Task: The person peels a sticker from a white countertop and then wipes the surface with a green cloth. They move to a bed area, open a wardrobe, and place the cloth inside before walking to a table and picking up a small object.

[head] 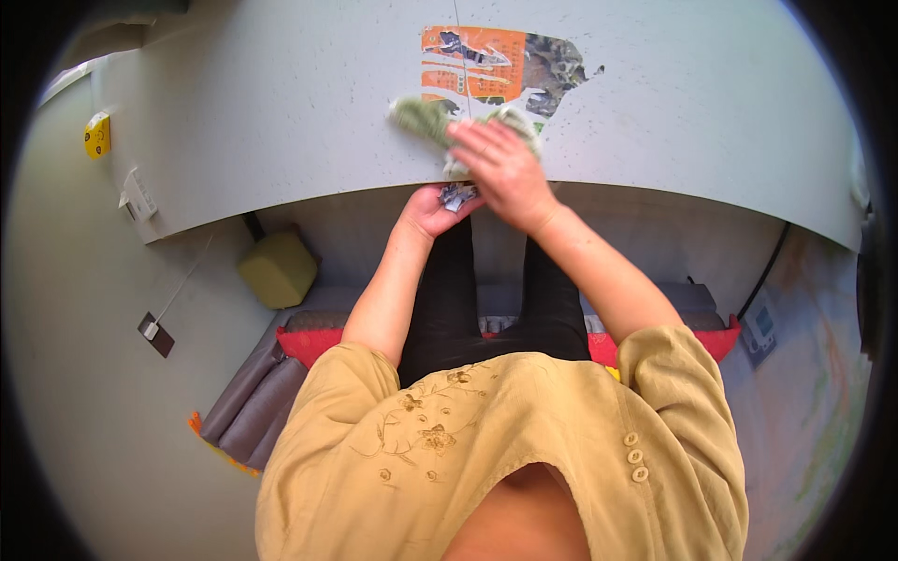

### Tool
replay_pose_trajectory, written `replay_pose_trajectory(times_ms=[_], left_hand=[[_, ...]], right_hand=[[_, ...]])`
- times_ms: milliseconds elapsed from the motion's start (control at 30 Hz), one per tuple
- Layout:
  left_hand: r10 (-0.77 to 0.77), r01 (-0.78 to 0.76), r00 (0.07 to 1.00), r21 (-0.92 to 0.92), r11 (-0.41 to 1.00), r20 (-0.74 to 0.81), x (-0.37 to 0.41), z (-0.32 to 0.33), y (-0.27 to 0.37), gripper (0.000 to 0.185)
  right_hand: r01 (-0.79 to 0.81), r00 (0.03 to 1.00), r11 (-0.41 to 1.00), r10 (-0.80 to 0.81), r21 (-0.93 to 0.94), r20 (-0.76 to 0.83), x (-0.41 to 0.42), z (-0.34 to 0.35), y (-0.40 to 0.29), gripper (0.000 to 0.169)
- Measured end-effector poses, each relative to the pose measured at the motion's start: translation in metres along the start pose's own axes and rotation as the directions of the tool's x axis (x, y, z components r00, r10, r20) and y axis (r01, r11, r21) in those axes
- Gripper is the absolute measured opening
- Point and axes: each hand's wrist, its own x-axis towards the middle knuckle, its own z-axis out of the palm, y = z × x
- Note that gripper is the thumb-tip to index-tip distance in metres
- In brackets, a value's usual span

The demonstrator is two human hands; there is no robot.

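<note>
My right hand presses a green-and-white cloth against the pale tabletop, near its front edge. The hand and cloth are slightly blurred. Just below that edge, my left hand is cupped palm up, with crumpled scraps of printed paper in it. Its fingers are partly hidden by my right hand. Beyond the cloth, a torn orange-and-dark printed sheet lies flat on the tabletop, with patches ripped away and print on it. Small dark specks are scattered around it.
A white power strip sits at the table's left side, near a yellow smiley-faced item. Below are an olive stool, a plug in a wall socket and a grey sofa. A black cable hangs at right.
</note>
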Motion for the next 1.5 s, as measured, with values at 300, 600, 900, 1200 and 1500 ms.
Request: replay_pose_trajectory(times_ms=[300, 600, 900, 1200, 1500], left_hand=[[-0.204, 0.207, 0.977, -0.056, 0.977, 0.058, 0.0, 0.018, 0.013, 0.049], [0.027, 0.004, 0.99, 0.214, 0.977, -0.14, -0.009, -0.026, 0.018, 0.037], [-0.202, 0.199, 0.979, 0.285, 0.938, -0.02, -0.021, -0.027, 0.048, 0.029], [-0.229, 0.246, 0.957, -0.077, 0.966, 0.175, -0.03, -0.076, 0.065, 0.036], [-0.063, 0.045, 0.995, 0.208, 0.977, 0.079, -0.061, -0.049, 0.095, 0.04]], right_hand=[[-0.211, 0.898, 0.961, 0.118, -0.179, -0.424, 0.107, -0.055, 0.075, 0.032], [0.002, 0.993, 0.973, -0.029, 0.23, 0.111, -0.008, 0.044, -0.057, 0.039], [-0.632, 0.686, 0.746, 0.414, -0.208, -0.598, -0.066, -0.106, 0.093, 0.035], [-0.182, 0.979, 0.983, 0.185, 0.037, -0.088, -0.005, 0.072, -0.091, 0.035], [-0.478, 0.72, 0.878, 0.412, 0.031, -0.559, 0.127, -0.058, 0.075, 0.031]])
